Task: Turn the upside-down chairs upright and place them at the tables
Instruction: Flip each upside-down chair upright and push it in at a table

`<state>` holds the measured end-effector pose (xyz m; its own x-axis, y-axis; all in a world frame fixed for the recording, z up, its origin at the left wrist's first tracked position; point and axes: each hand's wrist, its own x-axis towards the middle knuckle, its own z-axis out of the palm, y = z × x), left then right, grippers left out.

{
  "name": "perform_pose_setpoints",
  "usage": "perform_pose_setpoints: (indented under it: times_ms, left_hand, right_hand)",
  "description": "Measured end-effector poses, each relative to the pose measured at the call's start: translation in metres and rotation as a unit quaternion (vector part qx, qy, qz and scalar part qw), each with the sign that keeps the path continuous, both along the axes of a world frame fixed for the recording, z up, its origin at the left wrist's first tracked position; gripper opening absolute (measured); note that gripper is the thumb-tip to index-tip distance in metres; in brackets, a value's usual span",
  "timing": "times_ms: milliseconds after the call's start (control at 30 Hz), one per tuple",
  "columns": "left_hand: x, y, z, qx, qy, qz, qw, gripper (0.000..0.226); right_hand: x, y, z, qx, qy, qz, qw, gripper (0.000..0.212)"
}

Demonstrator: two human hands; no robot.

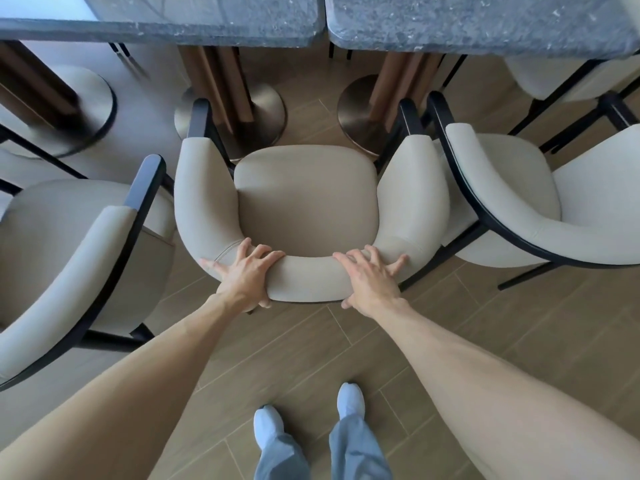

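Cream upholstered armchair with curved padded backrest and black metal frame (306, 199) stands upright facing two dark grey speckled stone tabletops (485, 26). Left hand (247, 273) grips the backrest, fingers curled over; right hand (372, 277) presses it, fingers spread. No legible writing.

Wood-plank floor (450, 341) bore three upright cream chairs: centre (306, 202), left (69, 254), right (554, 209). Round metal table bases (266, 109) stood beyond them, and the person's feet (268, 427) stood nearest the camera.
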<state>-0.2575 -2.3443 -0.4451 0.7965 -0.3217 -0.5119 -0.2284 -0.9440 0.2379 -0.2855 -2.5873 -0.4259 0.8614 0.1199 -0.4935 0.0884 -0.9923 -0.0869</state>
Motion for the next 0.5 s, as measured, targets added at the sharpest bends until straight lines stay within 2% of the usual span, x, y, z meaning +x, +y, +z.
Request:
perform_pose_setpoints:
  times_ms: [333,500]
  left_hand:
    - [0.022,0.01,-0.011,-0.008,-0.041,0.007,0.999,0.107]
    - [0.011,0.009,-0.005,-0.009,-0.062,0.009,0.998,0.111]
  right_hand:
    - [0.019,0.005,-0.007,0.004,-0.02,-0.002,1.0,0.094]
    - [0.017,0.005,-0.008,0.007,-0.028,-0.006,1.0,0.102]
